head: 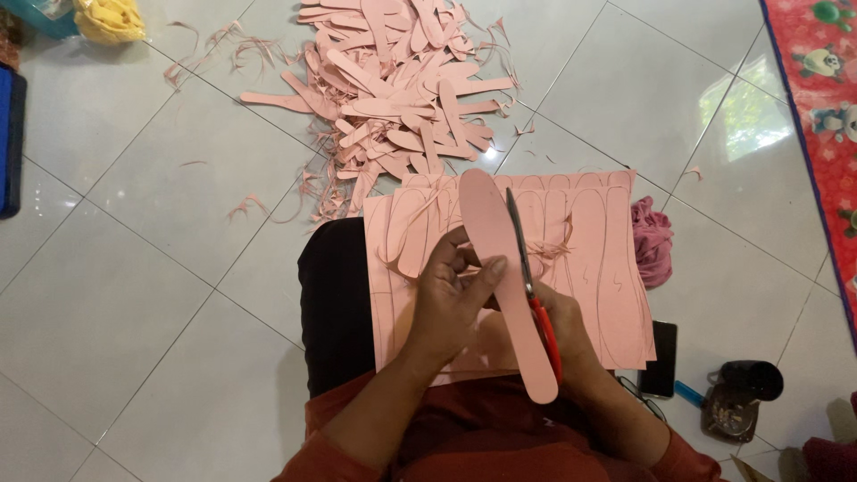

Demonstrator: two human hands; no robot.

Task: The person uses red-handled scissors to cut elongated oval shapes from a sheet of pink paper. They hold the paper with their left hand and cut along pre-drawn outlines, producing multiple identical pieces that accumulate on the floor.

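Note:
My left hand (453,295) pinches a pink sole-shaped cutout (500,259) by its left edge, holding it over my lap. Red-handled scissors (528,281) sit in my right hand (571,344), their blades lying along the cutout's right edge and pointing away from me. Under both hands lies a stack of pink sheets (607,268) with sole outlines drawn on them, resting on my black-clad legs (335,295).
A heap of pink offcut strips (393,89) lies on the white tiled floor ahead. A pink cloth (652,241), a dark phone (659,357) and a small ashtray-like dish (732,411) sit to my right. A red patterned mat (826,116) runs along the right edge, with yellow fabric (107,20) at top left.

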